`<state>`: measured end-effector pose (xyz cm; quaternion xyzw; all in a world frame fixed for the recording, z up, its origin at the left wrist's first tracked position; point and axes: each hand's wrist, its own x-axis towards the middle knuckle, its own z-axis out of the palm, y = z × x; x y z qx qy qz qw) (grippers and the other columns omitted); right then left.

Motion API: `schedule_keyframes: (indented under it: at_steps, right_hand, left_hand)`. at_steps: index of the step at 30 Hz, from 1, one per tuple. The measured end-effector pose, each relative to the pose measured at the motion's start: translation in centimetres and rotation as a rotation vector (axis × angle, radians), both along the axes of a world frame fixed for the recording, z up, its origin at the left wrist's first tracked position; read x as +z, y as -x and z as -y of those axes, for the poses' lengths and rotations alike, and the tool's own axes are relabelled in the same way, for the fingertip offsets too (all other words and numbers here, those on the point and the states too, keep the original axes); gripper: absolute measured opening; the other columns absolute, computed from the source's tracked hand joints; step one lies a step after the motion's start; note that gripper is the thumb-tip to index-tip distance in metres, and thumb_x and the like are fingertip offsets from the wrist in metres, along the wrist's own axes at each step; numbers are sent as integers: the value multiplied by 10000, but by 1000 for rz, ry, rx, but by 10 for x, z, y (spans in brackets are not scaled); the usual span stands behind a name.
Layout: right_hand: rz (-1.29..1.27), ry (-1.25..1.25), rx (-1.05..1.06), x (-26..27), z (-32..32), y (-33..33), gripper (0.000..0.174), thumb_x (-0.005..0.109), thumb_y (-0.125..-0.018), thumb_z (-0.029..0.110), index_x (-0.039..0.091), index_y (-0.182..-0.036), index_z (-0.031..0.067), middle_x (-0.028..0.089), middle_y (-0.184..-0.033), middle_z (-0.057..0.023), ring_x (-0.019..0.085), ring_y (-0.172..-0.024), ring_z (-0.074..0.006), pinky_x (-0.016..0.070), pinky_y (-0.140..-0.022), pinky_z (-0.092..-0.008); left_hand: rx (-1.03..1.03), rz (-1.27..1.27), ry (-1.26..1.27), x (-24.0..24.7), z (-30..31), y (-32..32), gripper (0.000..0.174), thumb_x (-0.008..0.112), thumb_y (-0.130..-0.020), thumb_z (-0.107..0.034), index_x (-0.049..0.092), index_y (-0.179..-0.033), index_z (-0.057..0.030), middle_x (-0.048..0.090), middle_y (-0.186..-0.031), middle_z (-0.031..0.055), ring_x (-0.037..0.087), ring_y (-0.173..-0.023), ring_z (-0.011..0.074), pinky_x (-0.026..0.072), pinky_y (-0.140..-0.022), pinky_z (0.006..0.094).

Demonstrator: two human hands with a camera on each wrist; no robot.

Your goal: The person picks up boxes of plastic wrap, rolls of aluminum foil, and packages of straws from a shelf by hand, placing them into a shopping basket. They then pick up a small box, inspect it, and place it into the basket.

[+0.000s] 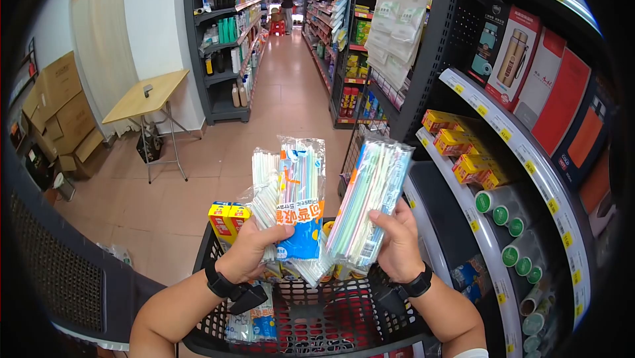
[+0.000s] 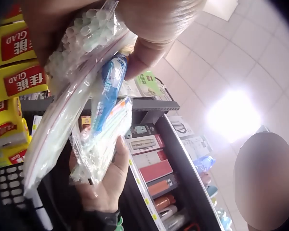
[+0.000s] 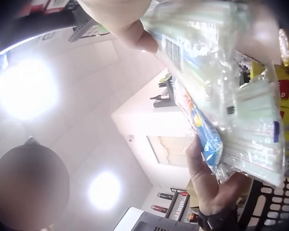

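My left hand (image 1: 246, 252) grips a pack of plastic straws (image 1: 301, 186) with a blue and orange printed label, thumb across its front. Behind it, in the same hand, is a clear bag of whitish straws (image 1: 266, 176); the open-looking straw ends (image 2: 89, 30) show close up in the left wrist view. My right hand (image 1: 401, 242) holds another clear pack of coloured straws (image 1: 370, 206), tilted, with the thumb on its front. Both hands are above a black shopping basket (image 1: 211, 252). Inside the basket lies one more straw pack (image 1: 251, 321).
Yellow-and-red boxes (image 1: 228, 219) stand at the basket's far left. On the right, a curved shelf (image 1: 529, 166) carries boxed flasks (image 1: 512, 57), yellow boxes (image 1: 456, 140) and green-ended rolls (image 1: 509, 202). A folding table (image 1: 149, 93) and cartons (image 1: 63, 107) are at left; a person (image 1: 288, 1) stands down the aisle.
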<state>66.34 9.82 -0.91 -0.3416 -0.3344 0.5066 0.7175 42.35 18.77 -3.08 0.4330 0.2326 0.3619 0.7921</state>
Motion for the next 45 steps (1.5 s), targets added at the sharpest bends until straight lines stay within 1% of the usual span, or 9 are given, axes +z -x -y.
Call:
schedule_keyframes:
  at_steps: [9,18,28,30,32,34,41,43,45]
  right_hand:
    - [-16,170,318,-5,4,2,491,719,-927,60,512,-1366,-16,655,-1281,-130,642,-1180,-205,510,-1036,-386]
    - [-25,170,197,0,3,-3,503,666,-921,22,485,-1385,-49,629,-1314,-161,647,-1170,-243,519,-1021,-406]
    - [535,226,477,-5,2,3,588,843,-828,110,583,-1343,-1,680,-1256,-86,632,-1151,-160,465,-1051,-334]
    - [503,224,452,-7,3,7,569,870,-805,125,615,-1292,-21,705,-1196,-89,648,-1103,-148,497,-1008,-327]
    - [521,189,458,-9,2,7,586,875,-796,126,608,-1296,-21,702,-1202,-91,646,-1095,-150,494,-1010,-327]
    - [534,187,441,-8,3,7,611,870,-791,103,584,-1319,-12,691,-1215,-83,636,-1101,-152,480,-1023,-324]
    - [502,267,537,-18,-2,-7,614,847,-771,121,596,-1320,12,691,-1217,-83,639,-1141,-197,470,-1043,-355]
    - [520,325,684,-22,-3,-10,639,856,-767,126,586,-1336,12,680,-1240,-85,627,-1161,-195,466,-1050,-358]
    - [524,368,752,-34,-4,-9,643,858,-781,132,583,-1350,19,682,-1248,-89,632,-1151,-188,470,-1041,-344]
  left_hand:
    - [-114,-110,-205,3,10,-4,772,815,-824,-39,424,-1489,-17,605,-1388,116,606,-1246,215,467,-1087,363]
    - [-131,-144,-58,-4,4,3,626,703,-891,-59,434,-1453,8,620,-1326,109,621,-1205,207,497,-1035,357]
    - [-278,-173,-195,-2,1,8,609,747,-935,-169,459,-1442,4,624,-1317,100,622,-1173,183,499,-1012,330]
    - [-315,-114,-252,-9,2,11,570,707,-978,-253,481,-1434,5,615,-1331,94,609,-1183,180,481,-1027,320]
    - [-297,-8,-15,-19,0,12,617,419,-1089,-480,464,-1465,6,583,-1403,125,591,-1253,208,457,-1094,360]
    - [-267,41,31,-5,3,10,625,345,-1105,-483,447,-1486,1,589,-1412,137,607,-1253,221,474,-1089,372]
    - [-228,226,74,-6,-5,11,594,408,-1095,-471,449,-1495,-34,617,-1378,133,634,-1230,222,513,-1060,380]
    - [-82,22,-20,-1,-6,10,753,419,-1045,-607,416,-1504,-10,576,-1412,159,589,-1277,243,494,-1066,408]
    - [15,-65,-91,2,-16,14,709,442,-1047,-584,462,-1452,-2,611,-1319,155,615,-1217,232,513,-1029,396]
